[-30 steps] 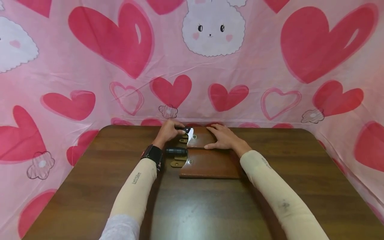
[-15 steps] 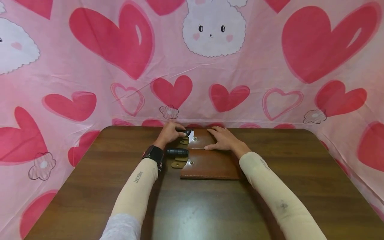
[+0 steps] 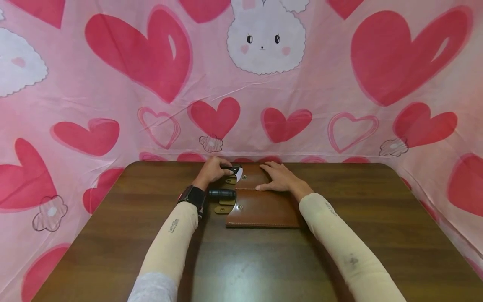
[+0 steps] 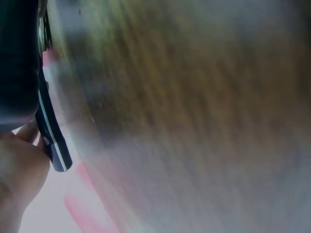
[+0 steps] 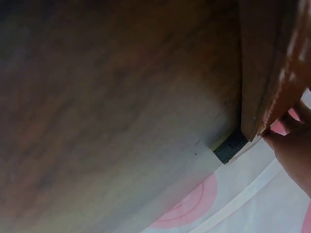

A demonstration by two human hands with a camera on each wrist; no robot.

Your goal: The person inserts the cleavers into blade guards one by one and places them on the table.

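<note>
At the back of the table lie two brown leather sheaths side by side. In the head view my left hand (image 3: 212,172) pinches the black handle of a knife (image 3: 235,170), whose bright blade shows at the mouth of the far sheath (image 3: 252,179). The left wrist view shows a handle (image 4: 54,133) with a pale metal line along it. My right hand (image 3: 280,178) rests across the far sheath, fingers spread over it, thumb near its front edge. A ribbed black handle (image 3: 222,194) sticks out of the near sheath (image 3: 268,208). The blades inside are hidden.
Tan snap straps (image 3: 223,209) poke out left of the sheaths. A small black block-like piece (image 5: 231,145) shows by a leather edge in the right wrist view. The wooden table (image 3: 241,260) ends at a pink heart-print cloth (image 3: 320,84) behind.
A little less of the bright blade shows at the far sheath's mouth than a second ago, and the knife's handle sits slightly lower. The right hand has hardly moved.
</note>
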